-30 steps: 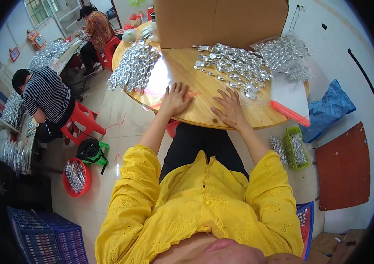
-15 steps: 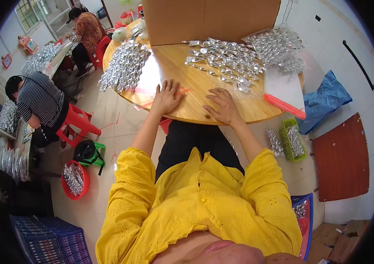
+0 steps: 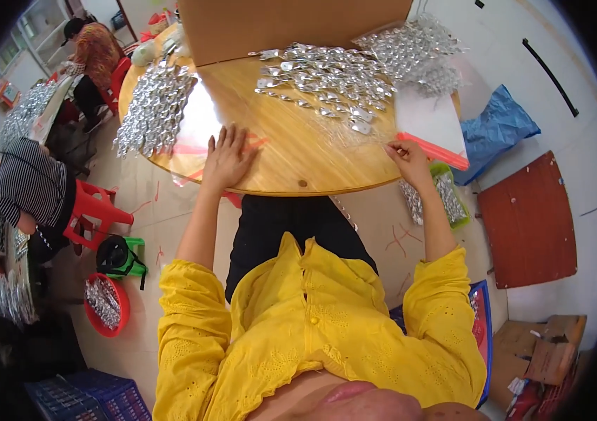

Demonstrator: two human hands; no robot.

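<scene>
My left hand lies flat on the wooden table, palm down with fingers stretched, beside thin pink-red strips. My right hand is at the table's right front edge, its fingers drawn together in a pinch. Whatever is between them, if anything, is too small to make out. Just beyond it lies a bundle of red plastic strips; clear, thin plastic pieces are to its left. Rows of shiny silver twisted metal pieces spread across the middle back, and another pile sits on the left.
A large cardboard box stands at the back. Bagged silver pieces lie at back right. Below the right edge are a green basket and blue bag. Two people work at left, near a red stool and a red basin.
My right hand has moved right, to the red strips, and its spread fingers have closed into a pinch. My left hand stays flat on the table. The whole view has shifted.
</scene>
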